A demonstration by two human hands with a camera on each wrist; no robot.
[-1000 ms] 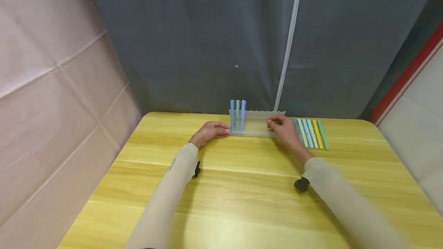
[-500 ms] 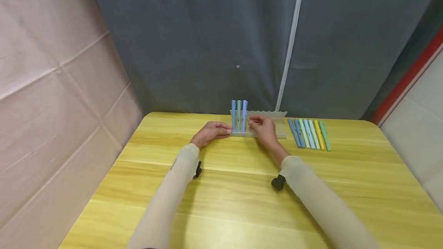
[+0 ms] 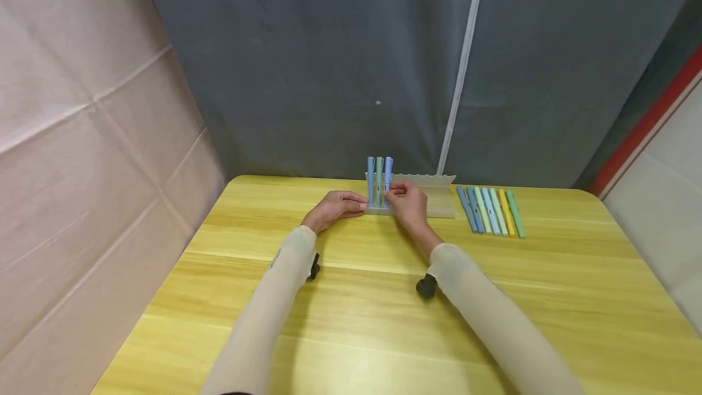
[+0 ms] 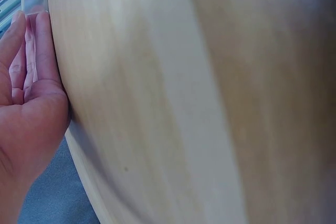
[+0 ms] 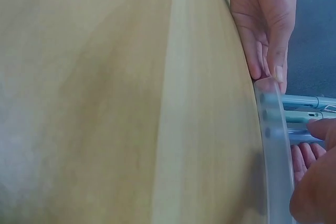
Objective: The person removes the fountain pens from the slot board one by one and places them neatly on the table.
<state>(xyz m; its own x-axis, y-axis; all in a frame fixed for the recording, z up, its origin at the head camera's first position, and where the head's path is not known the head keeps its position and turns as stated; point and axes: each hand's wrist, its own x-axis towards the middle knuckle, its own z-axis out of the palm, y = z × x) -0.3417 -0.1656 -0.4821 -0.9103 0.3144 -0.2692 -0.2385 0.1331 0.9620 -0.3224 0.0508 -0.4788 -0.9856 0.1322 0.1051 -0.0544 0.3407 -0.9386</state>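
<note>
The right hand has moved left along the rack and its grip now pinches the third upright pen. The left hand, fingers straight, presses the rack's left end on the tabletop.

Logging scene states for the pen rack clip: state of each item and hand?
Pen rack: upright on table, three slots filled at its left end.
Three pens in rack: standing upright.
Loose pens: seven lying flat in a row, right of rack.
Left hand: fingers straight against rack's left end.
Right hand: grip pinching the rightmost standing pen.
</note>
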